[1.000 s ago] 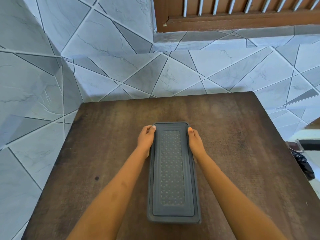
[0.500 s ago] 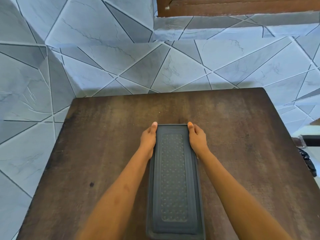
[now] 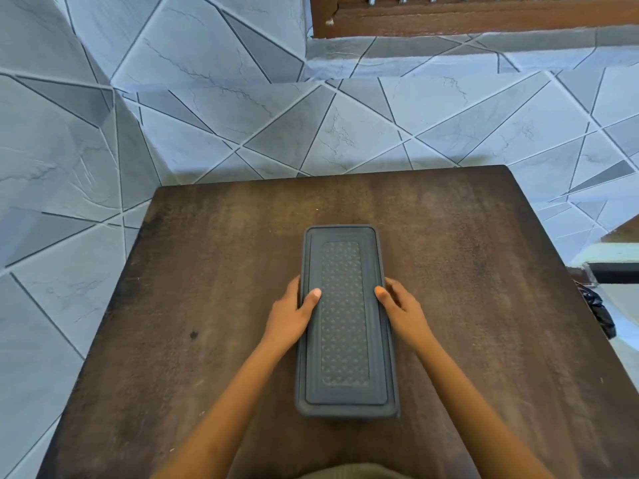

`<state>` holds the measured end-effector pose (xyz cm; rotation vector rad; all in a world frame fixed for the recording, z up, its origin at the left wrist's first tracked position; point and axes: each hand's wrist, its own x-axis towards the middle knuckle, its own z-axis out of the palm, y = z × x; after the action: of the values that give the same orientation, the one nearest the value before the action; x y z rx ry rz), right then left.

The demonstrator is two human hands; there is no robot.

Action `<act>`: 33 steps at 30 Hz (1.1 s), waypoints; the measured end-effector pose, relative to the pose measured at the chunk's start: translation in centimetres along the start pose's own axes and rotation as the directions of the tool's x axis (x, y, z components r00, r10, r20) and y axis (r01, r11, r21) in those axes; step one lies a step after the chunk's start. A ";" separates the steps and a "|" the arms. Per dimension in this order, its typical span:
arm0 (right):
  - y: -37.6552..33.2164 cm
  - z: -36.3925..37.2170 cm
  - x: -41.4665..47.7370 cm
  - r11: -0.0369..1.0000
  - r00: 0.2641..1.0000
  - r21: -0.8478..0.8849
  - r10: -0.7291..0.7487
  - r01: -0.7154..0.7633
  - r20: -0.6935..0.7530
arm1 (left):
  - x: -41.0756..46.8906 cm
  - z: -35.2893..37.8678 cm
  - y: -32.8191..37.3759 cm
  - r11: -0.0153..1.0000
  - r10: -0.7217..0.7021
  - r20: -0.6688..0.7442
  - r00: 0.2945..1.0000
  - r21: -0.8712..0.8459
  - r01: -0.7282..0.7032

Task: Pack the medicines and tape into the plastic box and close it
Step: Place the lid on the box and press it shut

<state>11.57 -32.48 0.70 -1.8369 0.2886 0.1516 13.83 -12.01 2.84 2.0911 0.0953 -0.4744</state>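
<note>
A long grey plastic box [image 3: 344,319] lies lengthwise on the dark wooden table [image 3: 207,305], its dotted lid on top and lying flat. My left hand [image 3: 292,314] grips the box's left side near the middle, thumb pressed on the lid. On the opposite side, my right hand [image 3: 401,311] holds the right edge with its thumb on the lid rim. The box's contents are hidden under the lid; no medicines or tape show.
Grey tiled walls [image 3: 242,126] rise behind and left of the table. A wooden window frame [image 3: 449,19] sits above. A black bag [image 3: 600,314] lies on the floor past the table's right edge.
Both hands slid back from the box's far end to its middle, thumbs now on the lid. The box stays where it was on the table.
</note>
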 end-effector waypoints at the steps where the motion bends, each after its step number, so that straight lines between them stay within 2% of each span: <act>1: 0.4 -0.2 -1.2 0.999 0.999 0.034 0.014 -0.015 0.041 | -1.2 0.0 -0.5 0.999 -0.029 0.032 0.999 -0.022 0.030; 5: 0.8 -1.1 -5.1 0.981 0.943 0.097 0.133 -0.170 0.306 | -4.6 -0.6 -2.3 0.976 -0.152 0.221 0.963 -0.121 0.181; 7: 0.9 -1.2 -5.9 0.975 0.926 0.098 0.154 -0.199 0.346 | -5.3 -0.9 -2.5 0.968 -0.158 0.254 0.954 -0.148 0.200; 15: -0.8 -0.4 -3.3 0.987 0.985 0.116 0.092 -0.110 0.148 | -1.1 -0.9 -1.3 0.978 -0.124 0.146 0.981 -0.151 0.146; 19: -2.2 -0.2 0.2 0.998 0.998 -0.027 0.050 -0.049 0.030 | 2.0 -1.0 0.3 0.976 -0.122 0.029 0.992 -0.178 0.126; 22: -3.3 0.3 2.6 0.979 0.998 -0.203 0.001 -0.014 -0.061 | 3.7 -0.8 1.4 0.994 -0.089 -0.120 0.989 -0.070 0.081; 25: -4.2 0.9 4.3 0.935 0.993 -0.356 -0.033 -0.011 -0.117 | 5.2 -0.9 2.3 0.996 -0.071 -0.199 0.977 0.044 0.081; 33: -5.2 1.3 8.5 0.915 0.990 -0.402 -0.020 -0.039 -0.142 | 9.2 -1.6 3.5 0.993 -0.080 -0.231 0.970 0.069 0.098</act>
<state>21.21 -30.94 2.99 -2.2640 0.3888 0.0893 23.62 -13.63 3.01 2.2209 0.3099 -0.2933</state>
